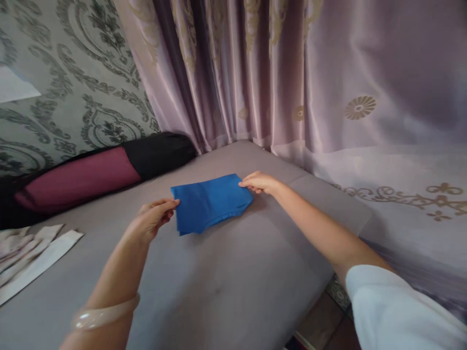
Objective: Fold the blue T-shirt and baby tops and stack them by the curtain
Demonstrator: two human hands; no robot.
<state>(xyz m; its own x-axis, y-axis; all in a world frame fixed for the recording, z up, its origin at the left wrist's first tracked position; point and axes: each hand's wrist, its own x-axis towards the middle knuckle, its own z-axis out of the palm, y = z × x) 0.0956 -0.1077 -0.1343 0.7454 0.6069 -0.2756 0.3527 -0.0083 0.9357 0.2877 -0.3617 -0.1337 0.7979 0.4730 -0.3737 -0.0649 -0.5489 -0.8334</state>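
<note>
A blue piece of folded cloth (209,201) is stretched between my two hands, just over the grey padded surface. Its lower edge shows more than one layer; what kind of garment it is, if any, I cannot tell. My left hand (155,216), with a pale bangle (105,313) on the forearm, pinches the cloth's left edge between thumb and fingers. At the upper right corner, my right hand (260,182) pinches it the same way.
Along the wall lies a long black and maroon bag (87,177). Pale folded fabrics (32,257) rest at the left edge of the grey padded surface (219,301). Mauve curtains (248,82) hang behind and to the right. Its front right edge drops to a tiled floor (319,321).
</note>
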